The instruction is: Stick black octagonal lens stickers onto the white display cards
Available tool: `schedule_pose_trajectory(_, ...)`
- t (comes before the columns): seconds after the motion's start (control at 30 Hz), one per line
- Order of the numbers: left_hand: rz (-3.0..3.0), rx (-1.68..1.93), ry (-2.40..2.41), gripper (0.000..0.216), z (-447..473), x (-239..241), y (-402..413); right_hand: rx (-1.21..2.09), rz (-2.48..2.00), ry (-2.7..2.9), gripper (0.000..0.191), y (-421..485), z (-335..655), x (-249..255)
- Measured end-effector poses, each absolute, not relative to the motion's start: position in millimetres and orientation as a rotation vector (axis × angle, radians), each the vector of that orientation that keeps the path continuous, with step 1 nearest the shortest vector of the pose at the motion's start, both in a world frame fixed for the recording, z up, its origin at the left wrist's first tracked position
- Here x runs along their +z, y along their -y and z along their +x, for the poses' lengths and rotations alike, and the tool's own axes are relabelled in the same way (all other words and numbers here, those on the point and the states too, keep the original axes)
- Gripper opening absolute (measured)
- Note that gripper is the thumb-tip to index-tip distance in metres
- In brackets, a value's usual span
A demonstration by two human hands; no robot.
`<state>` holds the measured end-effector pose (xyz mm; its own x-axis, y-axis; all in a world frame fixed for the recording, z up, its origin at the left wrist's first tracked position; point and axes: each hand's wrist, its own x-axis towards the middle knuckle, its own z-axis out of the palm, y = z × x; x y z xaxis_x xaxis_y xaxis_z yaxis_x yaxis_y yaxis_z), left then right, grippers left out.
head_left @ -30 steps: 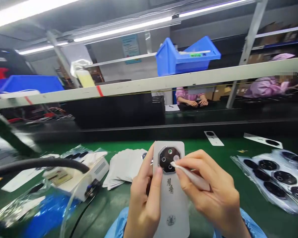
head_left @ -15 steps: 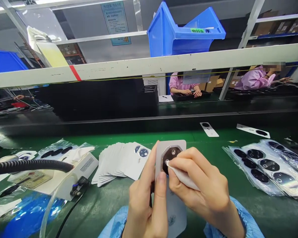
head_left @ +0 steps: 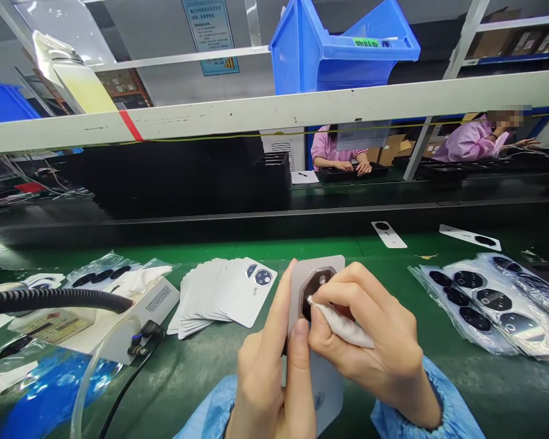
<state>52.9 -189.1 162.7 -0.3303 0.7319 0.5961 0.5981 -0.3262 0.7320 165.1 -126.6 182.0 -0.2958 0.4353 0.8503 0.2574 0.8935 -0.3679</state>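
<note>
My left hand [head_left: 274,372] grips a white phone back cover [head_left: 322,390] by its left edge, thumb stretched up along it. The cover stands tilted over the green table, and its dark octagonal camera module [head_left: 318,283] shows at the top. My right hand [head_left: 370,341] is closed around a rolled white wipe [head_left: 343,326], whose tip presses on the left side of the camera module. Both wrists wear light blue sleeves.
A fanned stack of white covers [head_left: 222,296] lies left of my hands. A black hose [head_left: 50,300] and a white box [head_left: 119,323] sit at the left. Clear bags of black camera rings [head_left: 489,302] lie right. Loose covers [head_left: 388,235] rest further back. People in pink work beyond the shelf rail [head_left: 274,113].
The wipe's tip has moved from the right side of the camera module to its left side. The cover has tilted more edge-on, and the view has dropped slightly.
</note>
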Motion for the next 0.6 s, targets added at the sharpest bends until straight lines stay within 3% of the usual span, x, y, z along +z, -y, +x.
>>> schedule_pose_trajectory(0.6, 1.853, 1.829, -1.649, 0.053, 57.4, 168.1, 189.7, 0.197, -0.447, 1.825, 0.013, 123.0, 161.2, 184.9)
